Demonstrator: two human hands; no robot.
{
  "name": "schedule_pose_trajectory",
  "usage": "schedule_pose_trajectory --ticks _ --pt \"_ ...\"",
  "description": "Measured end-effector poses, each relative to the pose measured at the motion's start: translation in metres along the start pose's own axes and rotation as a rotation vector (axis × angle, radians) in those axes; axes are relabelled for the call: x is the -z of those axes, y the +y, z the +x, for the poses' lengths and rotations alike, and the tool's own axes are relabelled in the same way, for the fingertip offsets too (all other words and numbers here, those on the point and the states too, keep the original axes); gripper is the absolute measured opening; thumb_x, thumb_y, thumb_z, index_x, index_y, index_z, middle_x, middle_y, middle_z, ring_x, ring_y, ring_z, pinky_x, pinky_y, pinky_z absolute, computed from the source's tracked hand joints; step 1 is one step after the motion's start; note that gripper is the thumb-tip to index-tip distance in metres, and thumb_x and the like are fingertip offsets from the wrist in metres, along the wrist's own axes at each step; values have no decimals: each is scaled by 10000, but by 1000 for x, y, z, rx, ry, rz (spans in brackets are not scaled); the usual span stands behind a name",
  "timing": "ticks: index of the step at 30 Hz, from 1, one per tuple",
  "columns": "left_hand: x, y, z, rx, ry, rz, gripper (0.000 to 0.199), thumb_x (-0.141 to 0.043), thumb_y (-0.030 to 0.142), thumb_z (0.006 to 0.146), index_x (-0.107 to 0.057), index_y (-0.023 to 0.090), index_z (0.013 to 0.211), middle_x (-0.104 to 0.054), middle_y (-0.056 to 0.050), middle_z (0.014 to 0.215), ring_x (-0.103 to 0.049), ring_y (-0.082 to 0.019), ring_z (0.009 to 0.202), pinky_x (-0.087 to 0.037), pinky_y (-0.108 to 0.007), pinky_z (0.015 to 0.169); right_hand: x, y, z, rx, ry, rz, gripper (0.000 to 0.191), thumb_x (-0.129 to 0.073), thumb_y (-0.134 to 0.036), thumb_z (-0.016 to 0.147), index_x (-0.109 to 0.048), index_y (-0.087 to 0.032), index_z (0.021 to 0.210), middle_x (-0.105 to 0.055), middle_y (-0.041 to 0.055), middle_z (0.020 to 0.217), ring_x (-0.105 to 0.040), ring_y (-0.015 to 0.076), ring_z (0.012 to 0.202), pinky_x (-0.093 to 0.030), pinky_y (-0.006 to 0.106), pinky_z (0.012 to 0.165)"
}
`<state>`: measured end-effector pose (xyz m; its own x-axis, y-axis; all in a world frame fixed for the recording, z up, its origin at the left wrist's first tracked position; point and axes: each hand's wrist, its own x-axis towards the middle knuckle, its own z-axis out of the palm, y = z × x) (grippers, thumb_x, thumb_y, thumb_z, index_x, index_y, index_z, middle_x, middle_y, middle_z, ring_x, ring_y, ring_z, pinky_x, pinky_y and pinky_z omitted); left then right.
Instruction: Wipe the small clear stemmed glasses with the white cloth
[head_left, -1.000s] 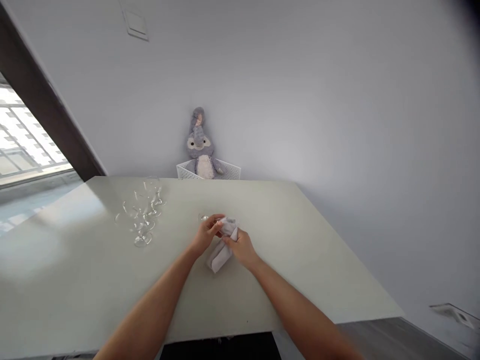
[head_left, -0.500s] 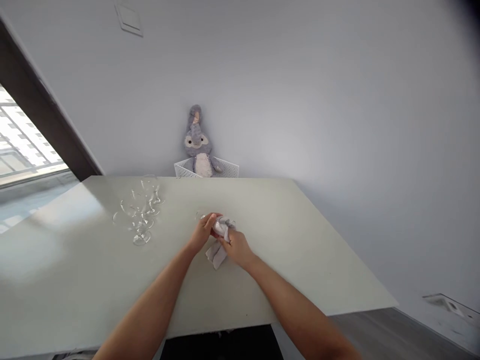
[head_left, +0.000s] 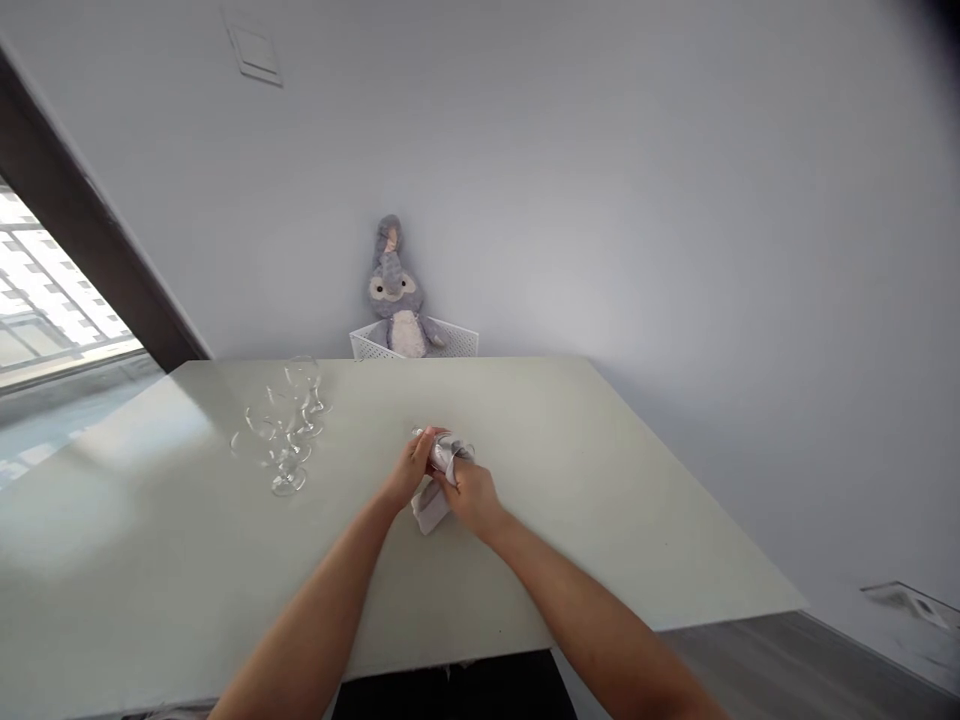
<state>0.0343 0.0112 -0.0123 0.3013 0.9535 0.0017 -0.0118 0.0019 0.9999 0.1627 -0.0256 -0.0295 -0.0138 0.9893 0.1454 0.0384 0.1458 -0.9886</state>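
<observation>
Over the middle of the table, my left hand [head_left: 412, 468] is closed around a clear stemmed glass [head_left: 443, 452], which lies tilted on its side with the foot to the left and the bowl to the right. My right hand [head_left: 471, 492] grips a pale grey-white cloth [head_left: 432, 506]. Part of that cloth is tucked into the bowl, and the rest hangs down below my hands. Some of the right fingers are hidden by the cloth and glass. To the left stands a row of several clear stemmed glasses [head_left: 288, 482], upright on the table.
The pale table [head_left: 570, 590] reaches close to the wall. Behind its far edge, a grey plush toy [head_left: 406, 333] sits in a white perforated basket [head_left: 465, 342]. A dark-framed window is at the left, and a wall switch [head_left: 255, 50] is at upper left.
The held glass has turned slightly in my hands, its foot now nearer my left fingers. The loose end of the cloth has shifted a little. The whole view has moved slightly.
</observation>
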Motion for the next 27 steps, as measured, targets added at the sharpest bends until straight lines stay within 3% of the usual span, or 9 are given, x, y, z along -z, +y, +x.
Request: schedule_pose_trajectory --ticks 5,7,11,14,18,20,22,24,27 --pt "-8 0 0 -142 -151 -51 567 -542 416 742 -366 260 1257 -453 -72 1243 -504 -187 994 -432 -279 796 13 -9 13 -279 39 496 253 -582 -384 698 -581 -176 842 -601 27 691 -545 156 606 -428 281 545" --pt "-10 -3 2 -176 -135 -66 608 -577 384 722 -340 257 1267 -440 -80 1251 -509 -183 986 -430 -282 803 14 -10 14 -271 12 547 268 -573 -391 705 -575 -180 872 -603 28 707 -538 144 591 -425 277 543" --pt "-5 -9 4 -136 -60 11 508 -517 446 746 -450 180 1174 -589 -60 908 -552 -168 793 -455 -288 701 8 -7 2 -39 20 75 246 -616 -361 671 -614 -192 850 -614 26 743 -545 174 696 -422 309 666" --pt "2 -10 2 -103 -55 1 465 -426 497 782 -523 161 1089 -596 -62 870 -554 -178 790 -461 -311 702 5 -6 -2 21 20 -152 183 -623 -326 657 -630 -184 772 -609 27 701 -546 192 723 -411 323 706" --pt "2 -6 -1 -137 -111 -127 520 -539 439 740 -438 241 1209 -465 -91 1241 -505 -217 1004 -438 -347 813 11 -7 5 -155 -19 289 277 -580 -345 702 -603 -160 908 -626 41 777 -570 169 691 -445 294 638" --pt "0 -4 -1 -167 -134 -171 628 -623 382 688 -377 276 1256 -385 -90 1322 -489 -220 1035 -426 -356 841 12 -7 8 -245 -53 494 310 -558 -366 723 -582 -156 949 -629 45 792 -573 155 657 -454 284 602" --pt "0 -3 0 -158 -121 -186 685 -638 370 677 -335 268 1282 -474 -97 1232 -525 -200 962 -441 -357 817 11 -5 6 -215 -88 496 311 -570 -358 716 -579 -166 961 -633 44 823 -577 157 685 -457 289 629" --pt "2 -3 1 -115 -68 -163 675 -596 407 707 -314 239 1296 -593 -62 979 -559 -155 797 -472 -336 736 7 -3 2 -89 -96 316 292 -603 -322 687 -596 -185 945 -637 37 865 -576 177 785 -444 306 720" --pt "6 -4 2 -33 -1 -78 582 -483 497 754 -421 174 1233 -557 4 682 -518 -108 597 -477 -283 597 3 -1 -2 14 -65 -2 182 -633 -283 649 -633 -202 813 -642 28 820 -559 209 863 -411 320 789"
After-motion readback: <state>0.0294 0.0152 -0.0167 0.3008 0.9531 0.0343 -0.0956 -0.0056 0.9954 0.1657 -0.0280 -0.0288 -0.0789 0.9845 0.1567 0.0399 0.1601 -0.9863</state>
